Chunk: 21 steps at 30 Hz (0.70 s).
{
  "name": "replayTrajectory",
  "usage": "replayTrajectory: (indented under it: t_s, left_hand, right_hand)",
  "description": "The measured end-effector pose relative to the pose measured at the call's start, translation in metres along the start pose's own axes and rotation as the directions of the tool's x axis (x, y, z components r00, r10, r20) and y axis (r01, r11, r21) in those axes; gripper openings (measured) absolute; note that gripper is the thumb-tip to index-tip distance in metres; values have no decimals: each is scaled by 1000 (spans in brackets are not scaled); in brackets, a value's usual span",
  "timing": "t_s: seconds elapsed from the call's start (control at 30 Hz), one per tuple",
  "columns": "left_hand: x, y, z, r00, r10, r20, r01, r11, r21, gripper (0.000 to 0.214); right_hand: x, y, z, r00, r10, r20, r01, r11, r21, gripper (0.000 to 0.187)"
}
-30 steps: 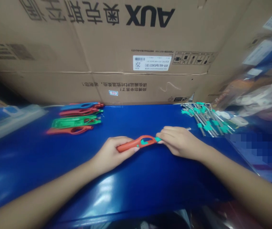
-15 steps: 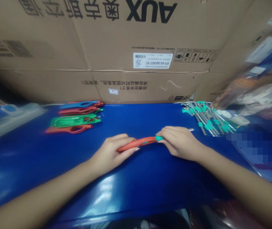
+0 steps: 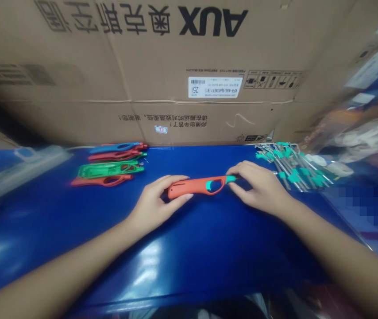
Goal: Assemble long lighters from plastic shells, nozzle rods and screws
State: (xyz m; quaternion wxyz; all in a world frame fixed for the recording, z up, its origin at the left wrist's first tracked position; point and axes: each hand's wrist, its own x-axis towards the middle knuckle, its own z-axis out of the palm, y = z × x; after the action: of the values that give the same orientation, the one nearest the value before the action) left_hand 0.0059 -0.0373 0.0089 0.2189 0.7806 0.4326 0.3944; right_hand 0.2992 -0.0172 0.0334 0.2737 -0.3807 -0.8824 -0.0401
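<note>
An orange long-reach lighter [image 3: 192, 188] lies level between my two hands, just above the blue table. Its flat side faces me, showing a teal trigger inside the loop and a teal collar at the right end. My left hand [image 3: 159, 199] is closed on the handle's left end, thumb below and fingers above. At the other end, my right hand [image 3: 258, 188] has thumb and fingers closed around the tip by the collar. The lighter's metal tube is mostly hidden by that hand.
Several lighter bodies [image 3: 109, 169] in green, red, orange and blue lie at the back left. A pile of metal tubes with teal pieces [image 3: 293, 166] lies at the back right. A large cardboard box [image 3: 142, 79] stands behind the blue table [image 3: 189, 252]. Plastic bags [image 3: 375, 137] sit far right.
The lighter has been rolled from its narrow edge to its flat side, so the trigger and loop now show. Both hands still hold it, the right one slightly higher and further right.
</note>
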Motion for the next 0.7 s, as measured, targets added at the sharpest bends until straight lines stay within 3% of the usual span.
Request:
replayTrajectory:
  t_s: [0.2,0.4,0.7]
  left_hand:
    - [0,-9,0,998,14,56,-13,1000,-18,34]
    - [-3,-13,-1,991,96,92,-99,995,29,31]
    - [-1,-14,-1,987,89,132,-101,992,82,32]
  right_hand:
    - [-2,8,8,995,-63,82,51,988,145,13]
    - [-6,5,13,995,-50,85,39,992,123,10]
    - [-4,5,13,979,34,203,-55,993,100,10]
